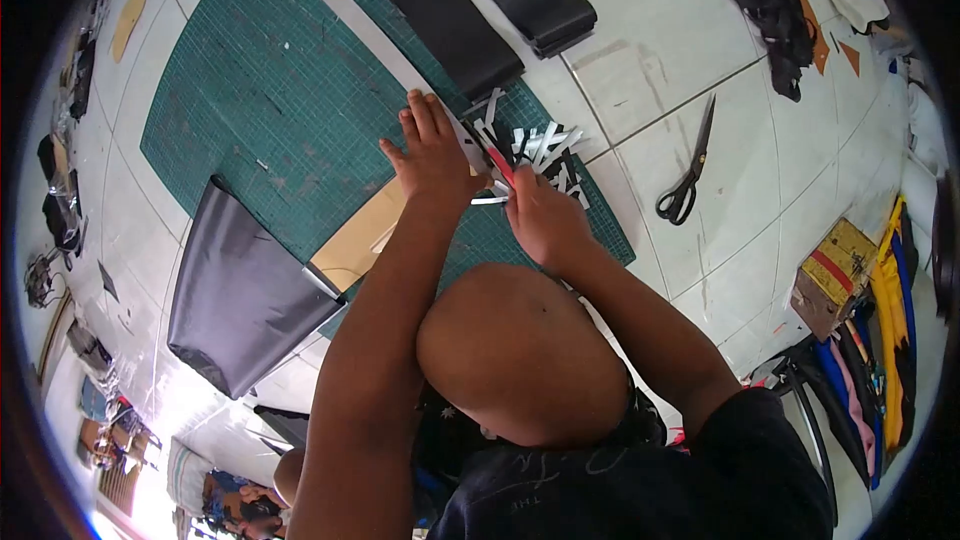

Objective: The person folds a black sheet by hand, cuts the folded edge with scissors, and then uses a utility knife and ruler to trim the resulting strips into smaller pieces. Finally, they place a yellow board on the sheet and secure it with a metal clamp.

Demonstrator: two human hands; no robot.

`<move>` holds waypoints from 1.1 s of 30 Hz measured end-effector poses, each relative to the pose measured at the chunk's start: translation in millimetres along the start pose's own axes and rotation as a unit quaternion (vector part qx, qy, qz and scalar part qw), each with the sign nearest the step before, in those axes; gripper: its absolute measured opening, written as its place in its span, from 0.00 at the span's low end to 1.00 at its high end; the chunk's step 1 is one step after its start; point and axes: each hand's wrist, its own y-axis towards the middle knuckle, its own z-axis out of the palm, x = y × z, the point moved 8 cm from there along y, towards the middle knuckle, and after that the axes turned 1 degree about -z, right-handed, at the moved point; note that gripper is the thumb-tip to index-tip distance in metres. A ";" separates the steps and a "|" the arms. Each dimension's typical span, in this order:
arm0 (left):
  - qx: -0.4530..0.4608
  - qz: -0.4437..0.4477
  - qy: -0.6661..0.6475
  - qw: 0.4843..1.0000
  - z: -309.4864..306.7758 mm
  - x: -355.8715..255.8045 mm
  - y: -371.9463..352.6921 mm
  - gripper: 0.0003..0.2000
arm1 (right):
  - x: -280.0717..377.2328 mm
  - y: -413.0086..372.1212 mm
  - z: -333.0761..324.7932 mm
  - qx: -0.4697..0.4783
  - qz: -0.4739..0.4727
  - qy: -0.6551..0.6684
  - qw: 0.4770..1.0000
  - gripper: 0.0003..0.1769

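Note:
My left hand [433,155] presses down on a long steel ruler [375,37] with its fingers spread. The ruler lies diagonally across a green cutting mat [250,90]. Close to its right, my right hand [545,215] is closed round a red-handled tool [499,164], whose tip is too small to make out. White and black cut strips [545,147] lie in a loose pile beside that hand. A tan board [355,232] rests on the mat, partly under my left forearm. Black material [440,15] lies beyond the ruler.
Black scissors [690,170] lie on the tiled floor at the right. A folded black stack [530,0] is at the top, and a dark sheet [240,290] at the left. A yellow box [835,265] sits far right, near coloured material [888,310]. My knee [520,350] is below my hands.

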 end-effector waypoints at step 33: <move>0.005 -0.014 -0.003 1.000 -2.4 -0.9 -4.7 0.67 | 8.8 22.1 4.8 0.038 0.016 0.014 0.999 0.12</move>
